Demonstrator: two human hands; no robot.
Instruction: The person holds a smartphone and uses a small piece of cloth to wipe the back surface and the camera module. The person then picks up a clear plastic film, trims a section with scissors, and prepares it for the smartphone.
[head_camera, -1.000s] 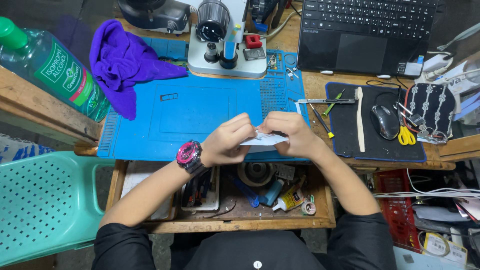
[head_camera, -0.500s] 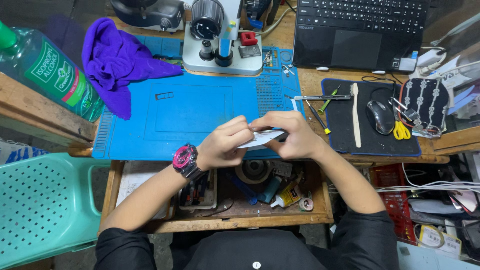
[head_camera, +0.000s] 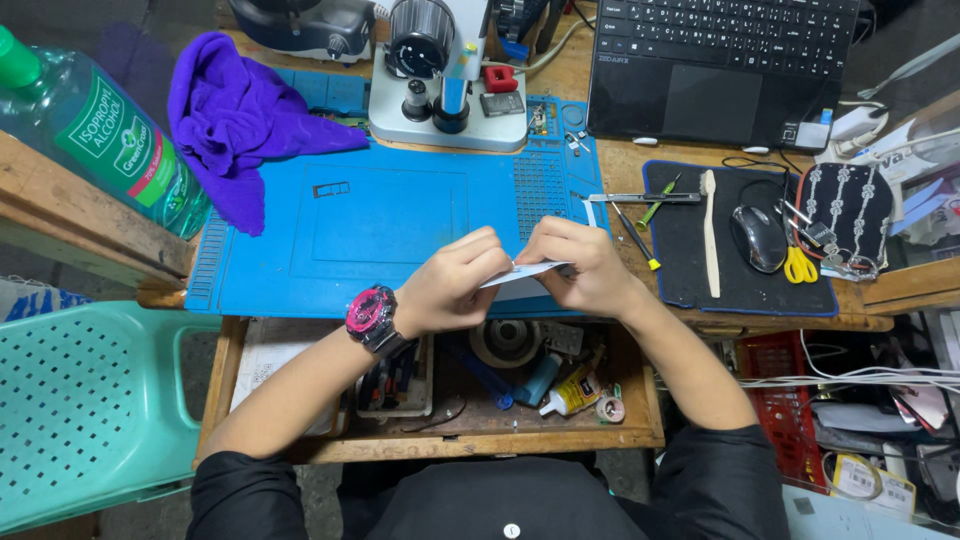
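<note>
My left hand (head_camera: 455, 280), with a pink and black watch (head_camera: 371, 314) on its wrist, and my right hand (head_camera: 580, 265) meet over the near edge of the blue work mat (head_camera: 380, 225). Both pinch a small thin white flat piece (head_camera: 520, 272) held between the fingertips. What the piece is cannot be made out. A tiny frame-shaped part (head_camera: 331, 189) lies on the mat to the left.
A microscope base (head_camera: 445, 90), purple cloth (head_camera: 245, 125), green-capped clear bottle (head_camera: 100, 130), laptop (head_camera: 720, 65), black pad (head_camera: 740, 240) with mouse (head_camera: 758, 237), white spudger, tweezers and yellow scissors. An open drawer (head_camera: 500, 380) of tools sits under my hands. Green chair (head_camera: 90, 410) at left.
Both hands stay together on the white piece. The view has shifted slightly, with the hands a little lower and right over the mat's edge; the fingers have regripped slightly.
</note>
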